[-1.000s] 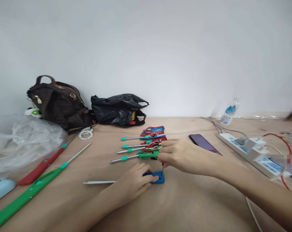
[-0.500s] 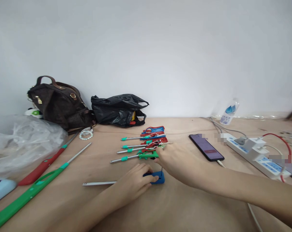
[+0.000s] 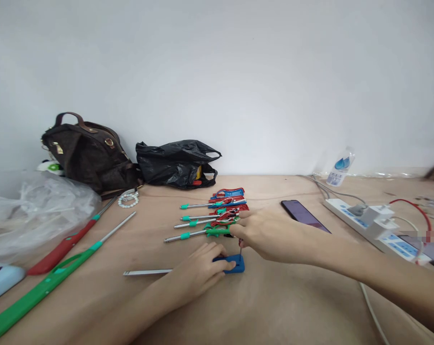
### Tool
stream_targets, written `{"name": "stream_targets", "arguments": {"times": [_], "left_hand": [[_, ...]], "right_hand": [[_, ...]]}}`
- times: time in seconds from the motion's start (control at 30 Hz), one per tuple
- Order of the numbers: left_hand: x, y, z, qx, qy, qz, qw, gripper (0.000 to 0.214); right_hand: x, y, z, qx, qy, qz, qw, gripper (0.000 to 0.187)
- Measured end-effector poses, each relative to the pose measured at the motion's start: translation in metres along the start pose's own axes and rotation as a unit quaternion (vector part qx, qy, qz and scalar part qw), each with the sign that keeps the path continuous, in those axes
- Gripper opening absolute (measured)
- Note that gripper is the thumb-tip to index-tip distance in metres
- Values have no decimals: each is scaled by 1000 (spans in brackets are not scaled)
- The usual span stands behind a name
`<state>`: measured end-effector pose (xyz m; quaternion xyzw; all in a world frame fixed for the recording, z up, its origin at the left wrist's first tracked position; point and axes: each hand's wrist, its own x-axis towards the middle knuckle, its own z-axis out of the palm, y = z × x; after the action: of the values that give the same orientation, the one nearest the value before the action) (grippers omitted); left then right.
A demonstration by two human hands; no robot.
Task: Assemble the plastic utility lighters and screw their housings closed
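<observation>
On the table lies a blue-handled utility lighter [image 3: 240, 264] with a long metal tube [image 3: 148, 272] pointing left. My left hand [image 3: 202, 268] presses down on it, fingers bent over the handle, covering its middle. My right hand [image 3: 260, 235] is closed around a screwdriver [image 3: 240, 250] held upright. Its thin shaft meets the right end of the blue handle; most of its grip is hidden by my fingers. Just beyond my hands lie several opened lighters [image 3: 217, 232] with red, green and blue shells, loose wires and metal tubes with teal collars.
At left are a green lighter [image 3: 47, 280], a red lighter [image 3: 64, 247] and a clear plastic bag [image 3: 40, 215]. Behind stand a brown bag [image 3: 90, 158], a black plastic bag [image 3: 173, 163] and a bottle [image 3: 341, 167]. A phone [image 3: 303, 214] and power strip [image 3: 357, 220] lie right.
My right hand and forearm have shifted slightly up, now covering the phone's lower end. The screwdriver still stands on the blue handle. My left hand stays in place.
</observation>
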<state>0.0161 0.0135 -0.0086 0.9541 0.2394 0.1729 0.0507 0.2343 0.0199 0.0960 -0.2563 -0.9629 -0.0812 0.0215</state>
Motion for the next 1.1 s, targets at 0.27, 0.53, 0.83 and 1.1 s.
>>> {"name": "stream_targets", "arguments": {"times": [0.27, 0.53, 0.83, 1.1], "left_hand": [[0, 0, 0, 2, -6, -1, 1000, 25], [1, 2, -4, 6, -9, -1, 1000, 28], [-2, -10, -13, 49, -16, -24, 998, 33], [-1, -7, -17, 0, -19, -22, 1000, 33]], "right_hand": [[-2, -17, 1, -5, 2, 113, 994, 5], [-24, 40, -7, 71, 75, 253, 962, 13], [-39, 74, 75, -125, -1, 390, 912, 22], [-44, 83, 119, -86, -25, 339, 937, 25]]}}
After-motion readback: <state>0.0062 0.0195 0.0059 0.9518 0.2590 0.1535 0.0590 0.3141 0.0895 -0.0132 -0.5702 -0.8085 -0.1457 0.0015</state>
